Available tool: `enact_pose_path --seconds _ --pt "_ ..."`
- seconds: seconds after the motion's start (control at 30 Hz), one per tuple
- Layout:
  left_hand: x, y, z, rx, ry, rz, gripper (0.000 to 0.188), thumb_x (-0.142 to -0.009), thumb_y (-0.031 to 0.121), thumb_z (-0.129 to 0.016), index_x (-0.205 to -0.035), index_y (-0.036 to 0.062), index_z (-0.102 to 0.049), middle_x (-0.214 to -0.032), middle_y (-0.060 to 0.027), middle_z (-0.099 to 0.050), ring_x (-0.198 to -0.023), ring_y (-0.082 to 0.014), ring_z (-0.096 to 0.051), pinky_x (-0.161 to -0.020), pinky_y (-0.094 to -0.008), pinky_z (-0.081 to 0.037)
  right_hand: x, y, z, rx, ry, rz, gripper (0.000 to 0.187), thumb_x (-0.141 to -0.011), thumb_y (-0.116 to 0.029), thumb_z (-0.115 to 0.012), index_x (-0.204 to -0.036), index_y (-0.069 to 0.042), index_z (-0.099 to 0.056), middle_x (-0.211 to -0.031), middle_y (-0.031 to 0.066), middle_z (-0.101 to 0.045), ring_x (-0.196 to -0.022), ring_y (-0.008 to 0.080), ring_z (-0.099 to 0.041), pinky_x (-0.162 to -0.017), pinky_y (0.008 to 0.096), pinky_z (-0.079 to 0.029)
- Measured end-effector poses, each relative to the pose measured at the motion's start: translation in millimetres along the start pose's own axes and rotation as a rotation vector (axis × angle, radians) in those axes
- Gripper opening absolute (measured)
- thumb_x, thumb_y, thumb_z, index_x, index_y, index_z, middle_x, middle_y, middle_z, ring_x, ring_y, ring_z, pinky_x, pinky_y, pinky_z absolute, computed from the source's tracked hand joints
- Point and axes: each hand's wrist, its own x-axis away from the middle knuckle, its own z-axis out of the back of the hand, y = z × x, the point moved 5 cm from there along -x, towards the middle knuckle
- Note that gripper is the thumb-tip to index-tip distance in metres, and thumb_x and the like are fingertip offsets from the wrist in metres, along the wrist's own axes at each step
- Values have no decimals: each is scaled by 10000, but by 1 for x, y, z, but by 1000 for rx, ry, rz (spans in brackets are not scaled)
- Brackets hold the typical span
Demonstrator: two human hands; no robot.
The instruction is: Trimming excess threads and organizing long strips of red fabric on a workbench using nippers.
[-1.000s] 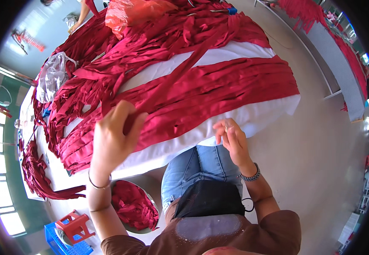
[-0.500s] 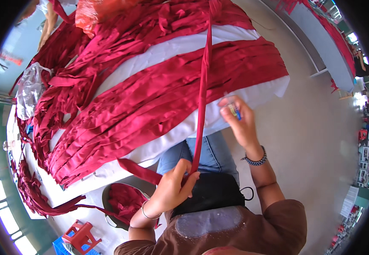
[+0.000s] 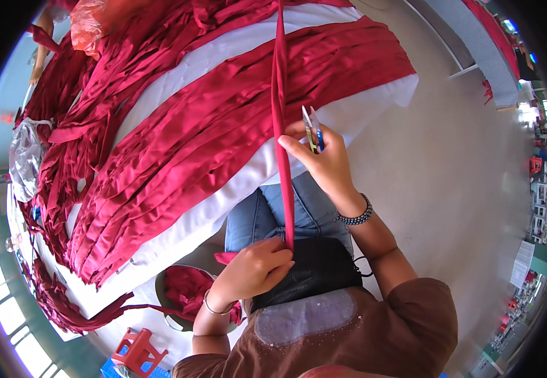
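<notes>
A long dark-red fabric strip [image 3: 282, 170] runs taut from the far side of the table down to my lap. My left hand [image 3: 256, 269] is closed round its near end, and a short tail pokes out to the left of the fist. Higher up, my right hand [image 3: 317, 156] holds small thread snips [image 3: 313, 133] in its palm, blades pointing away from me. The right thumb and forefinger meet the strip's right edge; whether they pinch it is hard to see. Beyond both hands, a wide layer of red strips [image 3: 236, 107] lies on white cloth [image 3: 204, 203] over the table.
A basket [image 3: 163, 296] of red fabric stands on the floor at left, near a red plastic stool [image 3: 138, 353]. Clear plastic [image 3: 27, 157] and an orange bag [image 3: 91, 28] lie among the strips. Another person's arm [image 3: 42, 50] shows at the far left.
My right hand has moved left to the strip, and the snips now show clearly. My left hand has turned, with less of the tail showing. The whole view has shifted slightly.
</notes>
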Motion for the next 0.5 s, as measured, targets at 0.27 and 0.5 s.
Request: enact_pose_path --seconds 0.27,0.5 --pt "-20 -5 23 99 -44 -79 165 -828 160 -656 -821 20 -570 -810 -118 -552 -818 -284 -555 -697 -352 -452 15 -13 -2 -283 -99 -197 208 -792 -168 -741 -833 -17 -604 -711 -20 -599 -604 21 -503 -543 184 -399" --pt "-80 -13 52 596 465 181 448 -1008 327 -350 -1172 -59 -509 -1036 -146 -594 -989 -187 -558 -888 -299 -419 55 -32 6 -58 -185 -45 180 -816 -170 -722 -853 -16 -637 -654 -24 -585 -575 15 -447 -516 195 -367"
